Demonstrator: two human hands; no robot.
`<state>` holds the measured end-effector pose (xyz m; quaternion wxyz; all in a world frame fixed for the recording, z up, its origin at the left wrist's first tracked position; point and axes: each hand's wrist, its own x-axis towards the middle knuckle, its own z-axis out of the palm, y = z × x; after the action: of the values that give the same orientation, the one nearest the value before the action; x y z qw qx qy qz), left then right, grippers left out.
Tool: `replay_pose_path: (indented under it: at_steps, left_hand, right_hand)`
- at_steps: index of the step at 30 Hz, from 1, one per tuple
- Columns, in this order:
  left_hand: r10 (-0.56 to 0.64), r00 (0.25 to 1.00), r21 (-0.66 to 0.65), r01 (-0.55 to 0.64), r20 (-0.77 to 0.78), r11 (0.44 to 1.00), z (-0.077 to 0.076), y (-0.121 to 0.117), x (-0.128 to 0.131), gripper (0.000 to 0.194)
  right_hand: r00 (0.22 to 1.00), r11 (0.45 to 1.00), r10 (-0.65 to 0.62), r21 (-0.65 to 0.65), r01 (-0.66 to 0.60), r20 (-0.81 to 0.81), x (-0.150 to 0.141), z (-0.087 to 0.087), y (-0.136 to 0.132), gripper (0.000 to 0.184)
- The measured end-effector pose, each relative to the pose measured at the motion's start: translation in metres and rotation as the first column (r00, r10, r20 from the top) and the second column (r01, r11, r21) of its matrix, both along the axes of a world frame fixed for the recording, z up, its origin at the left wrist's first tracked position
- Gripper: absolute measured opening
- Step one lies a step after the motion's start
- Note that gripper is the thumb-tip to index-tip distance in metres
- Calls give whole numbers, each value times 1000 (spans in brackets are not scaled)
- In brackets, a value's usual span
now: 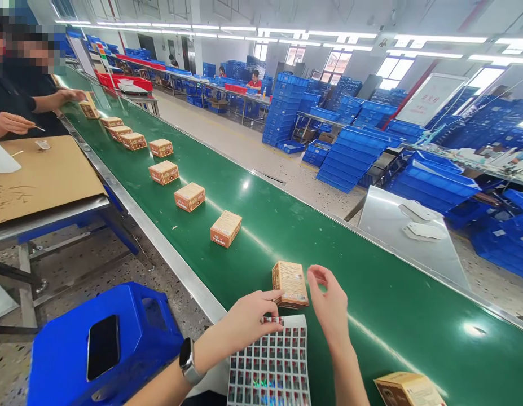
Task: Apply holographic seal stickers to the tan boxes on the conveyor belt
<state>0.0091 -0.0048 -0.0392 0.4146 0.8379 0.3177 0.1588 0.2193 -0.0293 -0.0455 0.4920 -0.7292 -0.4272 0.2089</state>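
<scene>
Head view showed us the nearest carton [290,283] lying on the green belt [379,299] between our two hands, just beyond the label sheet [267,372]. Our left hand [251,317] was nearly closed, thumb and fingers pinching a small label strip [272,320] over the sheet's far edge, with the index finger reaching out to the carton's near left side. Our right hand [332,307] was half open and curved, just beside the carton's right edge; we saw nothing in its grasp, and could not tell whether its thumb touched the card. We judged the carton light and fairly stiff, its walls likely to dent if squeezed hard, so opposite side walls near the corners seemed the best hold. The sheet looked thin, glossy and limp, prone to curl or slide, and better taken by its plain margin; the strip called for a light fingertip pinch at its rim. A line of other cartons [225,228] ran ahead and to the left of our hands, while a phone [103,347] lay on a blue plastic surface [58,355] left of our left forearm.
</scene>
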Motion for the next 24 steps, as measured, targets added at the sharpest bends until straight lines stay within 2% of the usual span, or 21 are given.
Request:
replay_pose_path:
  at_steps: [2, 4, 6, 9, 12, 16, 18, 21, 24]
  left_hand:
    - [37, 998, -7, -38, -49, 999, 10, -2, -5, 10]
    - [49, 993, -6, -50, -105, 999, 21, -4, -9, 13]
    - [54, 989, -14, -56, -139, 998, 32, -5, -12, 15]
    - [72, 982, -29, -79, -175, 996, 44, -7, -16, 13]
    - [114, 973, -39, -124, -201, 991, 50, -7, -19, 13]
    - [168, 959, -44, -183, -229, 982, 51, -7, -19, 15]
    - [186, 954, -50, -203, -237, 978, 52, -7, -17, 15]
    - [210, 946, -63, -231, -246, 971, 54, -7, -15, 15]
    - [230, 945, -97, -258, -234, 961, 50, -3, -19, 16]
  right_hand:
    - [981, 982, 190, -6, -190, 47, -2, 15, -19, 33]
    - [889, 900, 435, -38, -435, 142, -8, 26, -37, 23]
    - [786, 820, 566, -66, -569, 248, -14, 29, -50, 18]
    - [750, 814, 547, -29, -580, 371, -20, 25, -58, 19]
    - [727, 820, 493, 24, -572, 479, -22, 21, -58, 19]
    - [603, 784, 477, 0, -620, 639, -26, 24, -58, 14]
    - [565, 784, 436, 13, -620, 701, -29, 26, -57, 12]
    - [563, 799, 362, 64, -598, 743, -33, 27, -57, 18]
    - [603, 783, 379, 104, -614, 702, -33, 25, -56, 16]
